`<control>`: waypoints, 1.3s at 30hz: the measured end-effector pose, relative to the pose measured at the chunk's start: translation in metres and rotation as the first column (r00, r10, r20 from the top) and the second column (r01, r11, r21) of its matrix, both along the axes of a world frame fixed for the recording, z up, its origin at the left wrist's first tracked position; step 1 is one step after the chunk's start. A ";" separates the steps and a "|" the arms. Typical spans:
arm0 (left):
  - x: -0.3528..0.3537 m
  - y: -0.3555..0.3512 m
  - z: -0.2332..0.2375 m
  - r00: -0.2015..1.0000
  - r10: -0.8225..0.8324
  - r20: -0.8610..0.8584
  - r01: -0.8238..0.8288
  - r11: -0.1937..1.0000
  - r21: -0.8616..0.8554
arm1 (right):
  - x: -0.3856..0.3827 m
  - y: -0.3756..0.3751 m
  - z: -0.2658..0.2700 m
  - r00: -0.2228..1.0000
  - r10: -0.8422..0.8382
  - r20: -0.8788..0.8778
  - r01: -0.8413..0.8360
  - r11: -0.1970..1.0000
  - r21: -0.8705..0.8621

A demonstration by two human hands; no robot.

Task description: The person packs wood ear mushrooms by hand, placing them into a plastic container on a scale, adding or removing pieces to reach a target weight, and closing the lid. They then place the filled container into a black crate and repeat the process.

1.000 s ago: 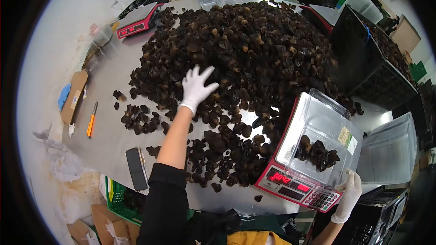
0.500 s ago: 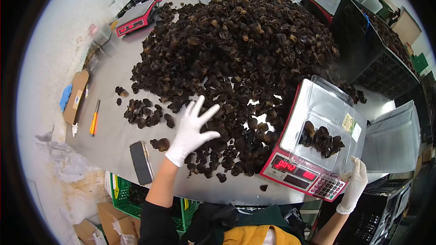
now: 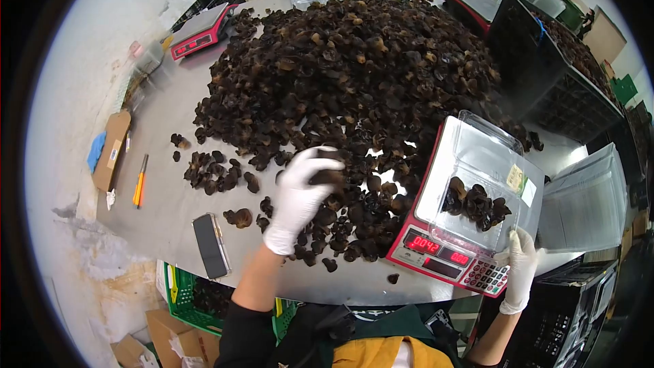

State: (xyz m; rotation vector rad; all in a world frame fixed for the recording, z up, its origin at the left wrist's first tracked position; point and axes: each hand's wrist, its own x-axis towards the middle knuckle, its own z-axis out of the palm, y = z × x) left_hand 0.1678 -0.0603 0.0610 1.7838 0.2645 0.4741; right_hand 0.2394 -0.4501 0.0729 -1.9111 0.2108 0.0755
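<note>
Though smooth-gloved, L hand [image 3: 301, 191] around crinkly dk fungi [image 3: 330, 177]

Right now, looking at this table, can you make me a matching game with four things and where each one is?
Things:
1. Left hand in a white glove
2. Clear plastic container
3. Slim orange tool
4. Flat, dark, rectangular phone

Places:
A. By the table's near edge, close to the green plastic crate
B. On the red-and-silver scale
C. Over the dark brown, ruffled pieces
D. Beside the brown cardboard

Right pairs: 1-C, 2-B, 3-D, 4-A
</note>
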 end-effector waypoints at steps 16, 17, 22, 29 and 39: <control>0.055 0.000 -0.012 0.997 -0.078 0.023 0.037 0.688 0.725 | 0.002 0.003 -0.004 1.000 0.021 0.007 -0.022 0.990 0.142; 0.045 0.022 -0.037 0.998 0.040 -0.047 0.016 0.577 0.817 | 0.003 0.003 -0.006 0.999 0.013 0.029 -0.016 0.992 0.123; 0.004 0.076 -0.084 0.966 -0.042 -0.255 0.235 0.554 0.799 | 0.000 0.016 0.004 0.991 -0.086 0.100 0.083 0.996 0.040; 0.015 0.083 -0.094 0.998 0.057 -0.006 -0.046 0.851 0.524 | -0.002 0.012 0.001 0.893 0.067 0.446 0.024 0.981 -0.194; 0.082 -0.131 0.042 0.706 -0.705 0.066 0.484 0.548 0.682 | 0.010 0.024 0.010 0.823 0.415 0.388 -0.087 0.767 -0.635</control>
